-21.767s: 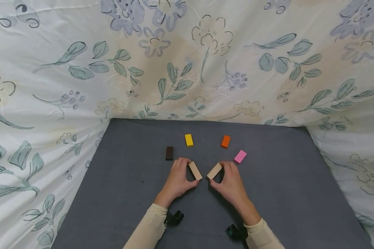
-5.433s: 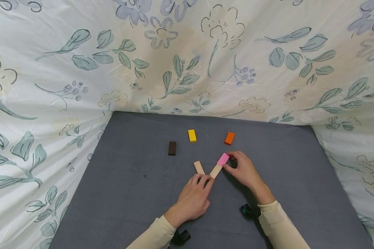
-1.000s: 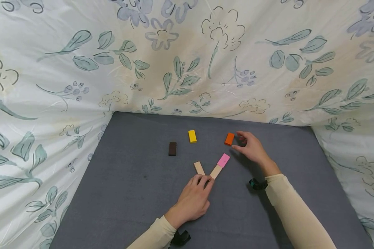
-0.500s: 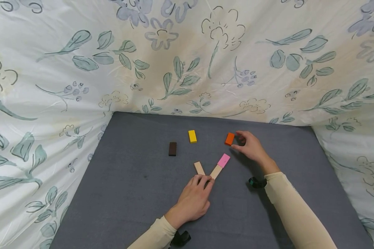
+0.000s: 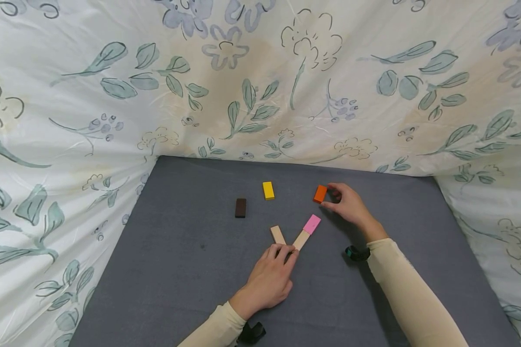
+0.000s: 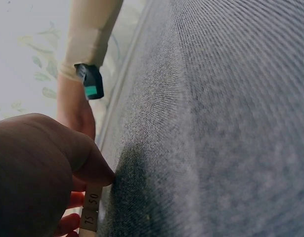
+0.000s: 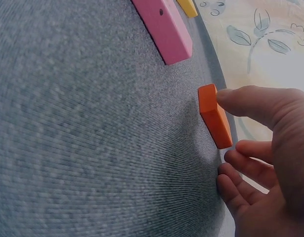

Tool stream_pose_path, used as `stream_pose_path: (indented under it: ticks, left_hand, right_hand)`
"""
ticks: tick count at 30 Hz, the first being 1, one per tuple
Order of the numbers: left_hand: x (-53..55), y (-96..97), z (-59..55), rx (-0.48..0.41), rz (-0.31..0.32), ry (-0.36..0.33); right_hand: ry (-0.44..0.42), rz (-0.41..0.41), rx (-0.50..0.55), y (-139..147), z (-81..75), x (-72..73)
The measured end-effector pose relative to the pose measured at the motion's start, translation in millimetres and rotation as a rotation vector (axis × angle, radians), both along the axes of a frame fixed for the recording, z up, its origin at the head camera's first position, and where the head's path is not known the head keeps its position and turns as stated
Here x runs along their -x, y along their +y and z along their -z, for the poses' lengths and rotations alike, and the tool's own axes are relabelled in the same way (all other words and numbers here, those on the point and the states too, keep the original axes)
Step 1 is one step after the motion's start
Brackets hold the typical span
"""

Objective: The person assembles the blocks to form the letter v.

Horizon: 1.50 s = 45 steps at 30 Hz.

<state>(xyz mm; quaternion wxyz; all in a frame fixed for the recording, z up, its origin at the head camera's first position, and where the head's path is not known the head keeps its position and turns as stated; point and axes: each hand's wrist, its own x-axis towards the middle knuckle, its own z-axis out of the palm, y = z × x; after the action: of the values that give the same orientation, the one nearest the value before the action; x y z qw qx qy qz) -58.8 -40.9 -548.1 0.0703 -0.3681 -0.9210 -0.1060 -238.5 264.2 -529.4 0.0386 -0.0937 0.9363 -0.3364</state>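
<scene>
My left hand [image 5: 268, 277] lies over the near ends of two pale wooden blocks [image 5: 301, 240], fingers extended onto them. The blocks spread apart in a V. A pink block [image 5: 311, 224] continues the right arm of the V, end to end. In the left wrist view, printed numerals show on the wood [image 6: 92, 200] beside the thumb. Farther back, my right hand [image 5: 350, 206] pinches an orange block [image 5: 320, 193] between thumb and fingers at its two ends. The right wrist view has the thumb overlapping one end of this orange block [image 7: 214, 116], which stands on the cloth.
A yellow block [image 5: 268, 191] and a dark brown block [image 5: 240, 208] lie behind and left of the V. Grey cloth [image 5: 178, 270] covers the table. A flowered white curtain [image 5: 243, 111] rises along the back and sides.
Since the early frame, the pink block has joined the right wooden block, and my left hand has moved onto both wooden blocks. Lately my right hand has edged left against the orange block.
</scene>
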Motion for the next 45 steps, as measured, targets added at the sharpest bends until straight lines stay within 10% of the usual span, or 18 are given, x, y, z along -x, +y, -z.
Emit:
stream_pose_path:
  ticks: [45]
  left_hand:
    - [0.0, 0.7, -0.5, 0.0, -0.006, -0.007]
  right_hand:
    - [0.001, 0.042, 0.053, -1.0, 6.4, 1.5]
